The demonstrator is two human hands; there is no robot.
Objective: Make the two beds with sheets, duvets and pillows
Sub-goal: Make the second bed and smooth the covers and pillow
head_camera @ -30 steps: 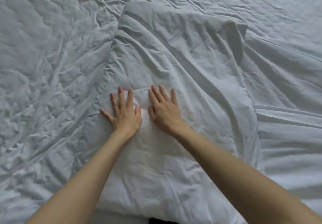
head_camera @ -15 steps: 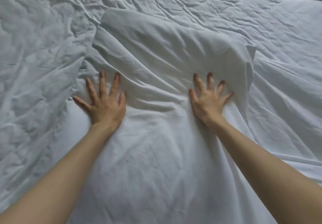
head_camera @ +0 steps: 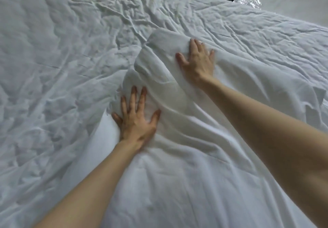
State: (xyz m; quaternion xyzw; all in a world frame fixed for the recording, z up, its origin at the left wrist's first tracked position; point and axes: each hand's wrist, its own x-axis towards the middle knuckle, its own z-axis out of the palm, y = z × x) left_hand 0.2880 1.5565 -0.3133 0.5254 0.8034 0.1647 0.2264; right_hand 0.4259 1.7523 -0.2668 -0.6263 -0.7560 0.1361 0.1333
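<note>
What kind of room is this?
Most likely a bedroom: a big bed, white and crumpled, fills the view, and the left hand and right hand press a white sheet flat on it.

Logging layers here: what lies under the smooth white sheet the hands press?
Wrinkled quilted bedding shows beside and beyond the smooth sheet, so it seems to run underneath. The left hand and right hand lie flat on top. Whatever fills the sheet's bulge is covered.

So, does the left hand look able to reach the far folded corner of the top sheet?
Probably yes. The left hand lies flat on the top sheet, with only bare cloth between it and the folded corner; the right hand presses off to one side.
</note>
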